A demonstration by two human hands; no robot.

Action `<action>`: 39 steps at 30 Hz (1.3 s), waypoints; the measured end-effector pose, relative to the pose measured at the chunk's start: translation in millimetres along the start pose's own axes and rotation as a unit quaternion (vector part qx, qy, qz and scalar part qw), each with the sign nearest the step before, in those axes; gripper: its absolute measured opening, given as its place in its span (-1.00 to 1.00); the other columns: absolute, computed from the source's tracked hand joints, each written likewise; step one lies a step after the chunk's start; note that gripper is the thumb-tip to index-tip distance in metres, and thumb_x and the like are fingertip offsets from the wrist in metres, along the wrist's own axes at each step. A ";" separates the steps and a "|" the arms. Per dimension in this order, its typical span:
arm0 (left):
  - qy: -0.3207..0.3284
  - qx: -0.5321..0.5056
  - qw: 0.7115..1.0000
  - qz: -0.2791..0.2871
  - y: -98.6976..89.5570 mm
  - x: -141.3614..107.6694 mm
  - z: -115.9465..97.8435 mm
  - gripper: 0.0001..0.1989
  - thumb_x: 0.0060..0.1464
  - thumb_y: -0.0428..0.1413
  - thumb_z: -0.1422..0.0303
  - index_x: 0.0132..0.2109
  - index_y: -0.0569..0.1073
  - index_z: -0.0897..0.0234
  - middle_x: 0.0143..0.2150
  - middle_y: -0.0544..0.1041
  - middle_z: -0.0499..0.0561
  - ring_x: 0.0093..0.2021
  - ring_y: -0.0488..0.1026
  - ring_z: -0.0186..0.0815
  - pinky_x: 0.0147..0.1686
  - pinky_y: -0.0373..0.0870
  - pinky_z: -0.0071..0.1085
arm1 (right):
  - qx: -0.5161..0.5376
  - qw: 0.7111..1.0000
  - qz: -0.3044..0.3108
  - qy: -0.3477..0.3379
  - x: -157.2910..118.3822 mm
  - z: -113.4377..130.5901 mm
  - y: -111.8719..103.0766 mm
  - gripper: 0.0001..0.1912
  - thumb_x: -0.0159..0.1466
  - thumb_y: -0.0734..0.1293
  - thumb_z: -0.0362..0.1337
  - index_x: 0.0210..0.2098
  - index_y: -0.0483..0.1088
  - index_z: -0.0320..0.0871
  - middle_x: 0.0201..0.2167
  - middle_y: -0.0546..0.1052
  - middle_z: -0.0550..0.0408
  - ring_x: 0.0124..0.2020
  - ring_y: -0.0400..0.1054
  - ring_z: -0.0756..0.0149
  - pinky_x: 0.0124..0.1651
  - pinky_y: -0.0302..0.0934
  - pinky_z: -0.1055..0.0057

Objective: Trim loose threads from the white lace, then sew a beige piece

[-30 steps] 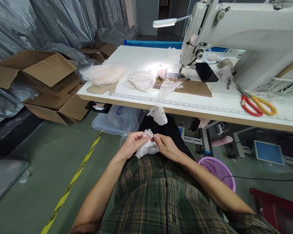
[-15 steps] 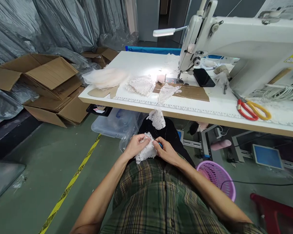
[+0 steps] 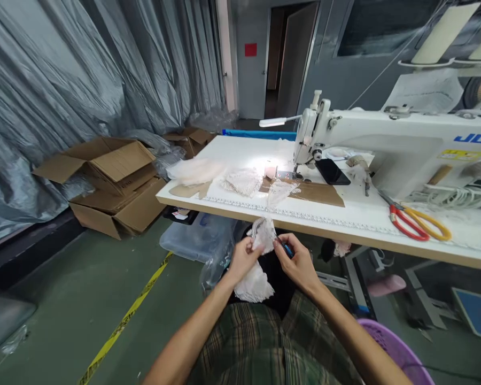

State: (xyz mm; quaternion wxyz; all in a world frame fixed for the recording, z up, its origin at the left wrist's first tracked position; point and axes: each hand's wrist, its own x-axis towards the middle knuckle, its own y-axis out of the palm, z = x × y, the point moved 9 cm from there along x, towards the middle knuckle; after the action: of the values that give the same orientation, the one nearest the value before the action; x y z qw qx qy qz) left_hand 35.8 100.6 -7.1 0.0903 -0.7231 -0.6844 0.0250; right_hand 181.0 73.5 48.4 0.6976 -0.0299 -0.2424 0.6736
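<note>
My left hand [image 3: 243, 260] is closed on a white lace piece [image 3: 263, 234] just below the table's front edge. Small blue-handled thread snips [image 3: 289, 250] are in my right hand [image 3: 300, 263], their dark tip against the right side of that lace. A second white lace piece [image 3: 254, 284] hangs below my left hand, over my lap. Above, another lace piece [image 3: 279, 192] lies at the table edge, in line with the held one; whether a thread joins them I cannot tell.
On the white table [image 3: 240, 144] stand a sewing machine [image 3: 385, 133], a black phone [image 3: 332, 171] and red-and-yellow-handled scissors [image 3: 419, 220]. More lace [image 3: 242, 182] lies left of the needle. Cardboard boxes [image 3: 116, 166] sit at the left, a purple basket [image 3: 396, 347] at lower right.
Both hands have moved forward, from the lace on my lap to the lace piece nearer the table edge. The lower piece now hangs below my left hand. The view has tilted up.
</note>
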 end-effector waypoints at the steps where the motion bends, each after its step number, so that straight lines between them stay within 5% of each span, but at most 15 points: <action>1: 0.030 0.057 0.998 -0.026 -5.9 -8.9 -8.1 -0.68 0.02 0.18 0.13 -0.45 0.37 0.29 -0.55 0.34 -0.09 -0.45 0.32 -0.33 -0.41 0.20 -0.43 | -0.004 1.000 0.002 0.004 2.1 0.4 2.8 -0.71 0.26 0.25 -0.05 -0.33 0.32 -0.17 -0.48 0.41 0.13 -0.52 0.19 0.40 -0.44 0.11 0.46; 3: 0.118 0.166 0.978 -0.036 -9.2 -29.2 -31.6 -0.76 0.06 0.16 0.23 -0.48 0.38 0.24 -0.53 0.36 -0.05 -0.44 0.32 -0.29 -0.38 0.18 -0.38 | -0.018 1.000 0.008 0.017 5.6 -0.4 9.7 -0.69 0.21 0.31 -0.02 -0.33 0.35 -0.17 -0.47 0.44 0.10 -0.53 0.20 0.38 -0.45 0.11 0.45; 7: 0.262 0.291 0.917 0.070 5.4 -64.3 -68.7 -0.76 0.18 0.02 0.36 -0.46 0.43 0.21 -0.49 0.41 0.04 -0.42 0.34 -0.25 -0.29 0.19 -0.27 | -0.023 0.999 0.019 0.030 7.6 1.4 19.3 -0.68 0.22 0.29 -0.02 -0.41 0.39 -0.18 -0.54 0.42 0.11 -0.52 0.23 0.34 -0.43 0.12 0.43; 10: 0.275 0.240 0.930 0.048 -11.8 -66.3 -83.0 -0.74 0.03 0.20 0.13 -0.28 0.47 0.23 -0.35 0.46 0.10 -0.30 0.38 -0.17 -0.19 0.24 -0.21 | 0.010 0.998 0.065 0.003 0.8 9.8 24.0 -0.64 0.29 0.21 -0.04 -0.44 0.41 -0.17 -0.53 0.43 0.10 -0.48 0.25 0.32 -0.40 0.15 0.43; 12: 0.238 0.153 0.959 -0.016 -34.7 -57.0 -84.7 -0.42 -0.14 0.24 -0.08 -0.10 0.43 0.26 -0.15 0.46 0.18 -0.13 0.38 -0.08 -0.09 0.27 -0.17 | 0.025 0.993 0.112 -0.025 -9.1 16.6 27.7 -0.63 0.30 0.20 -0.03 -0.43 0.44 -0.16 -0.53 0.44 0.10 -0.48 0.25 0.32 -0.41 0.14 0.44; 14: 0.161 0.050 0.985 -0.035 -46.2 -44.3 -74.8 -0.33 -0.07 0.12 -0.16 0.01 0.39 0.28 0.00 0.41 0.23 0.00 0.35 -0.05 0.00 0.26 -0.16 | 0.025 0.984 0.165 -0.061 -22.9 23.4 33.3 -0.63 0.30 0.22 -0.02 -0.43 0.47 -0.14 -0.55 0.43 0.10 -0.52 0.22 0.33 -0.44 0.12 0.44; 17: 0.004 -0.135 0.988 0.079 -23.5 -31.9 -49.6 -0.36 0.09 -0.07 -0.18 -0.07 0.44 0.33 -0.09 0.48 0.23 -0.09 0.44 -0.13 -0.07 0.32 -0.21 | 0.028 0.966 0.229 -0.115 -44.4 31.3 42.9 -0.65 0.28 0.25 -0.03 -0.42 0.50 -0.13 -0.56 0.45 0.07 -0.55 0.22 0.34 -0.45 0.10 0.42; 21: -0.123 -0.248 0.942 0.190 7.0 -37.5 -32.8 -0.48 -0.14 0.28 -0.02 -0.24 0.51 0.38 -0.37 0.53 0.11 -0.42 0.44 -0.33 -0.35 0.31 -0.42 | 0.055 0.976 0.198 -0.070 -50.5 18.7 39.6 -0.65 0.21 0.31 0.02 -0.46 0.50 -0.13 -0.57 0.45 0.07 -0.55 0.22 0.32 -0.45 0.13 0.42; 30: -0.173 -0.247 0.932 0.201 -2.6 -41.7 -22.6 -0.58 -0.21 0.38 0.30 -0.15 0.56 0.37 -0.29 0.58 0.09 -0.33 0.48 -0.34 -0.25 0.33 -0.46 | 0.128 0.962 0.231 0.064 -48.7 -2.2 32.7 -0.47 0.27 0.21 0.09 -0.63 0.24 -0.17 -0.65 0.19 0.18 -0.57 0.02 0.43 -0.52 0.01 0.47; 35: -0.185 -0.205 0.936 0.216 2.7 -44.1 -10.6 -0.54 -0.13 0.33 0.17 -0.12 0.53 0.38 -0.29 0.57 0.11 -0.35 0.48 -0.31 -0.32 0.35 -0.45 | 0.107 0.956 0.264 0.070 -53.6 -9.9 34.5 -0.55 0.26 0.25 0.03 -0.53 0.40 -0.20 -0.59 0.32 0.17 -0.53 0.13 0.42 -0.49 0.06 0.49; 39: -0.169 -0.145 0.955 0.193 2.1 -43.0 -7.8 -0.65 -0.08 0.30 0.19 -0.22 0.54 0.38 -0.37 0.54 0.04 -0.41 0.43 -0.36 -0.39 0.32 -0.49 | 0.093 0.965 0.232 0.074 -49.2 -21.0 28.5 -0.56 0.29 0.20 0.04 -0.40 0.44 -0.21 -0.51 0.39 0.14 -0.49 0.19 0.40 -0.45 0.09 0.48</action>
State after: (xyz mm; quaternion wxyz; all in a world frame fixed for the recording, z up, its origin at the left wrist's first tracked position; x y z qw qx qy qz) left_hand 36.5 57.0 -3.5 -0.1397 -0.8319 -0.5332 0.0643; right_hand 163.8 35.2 4.7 0.5379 -0.0705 -0.1129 0.8324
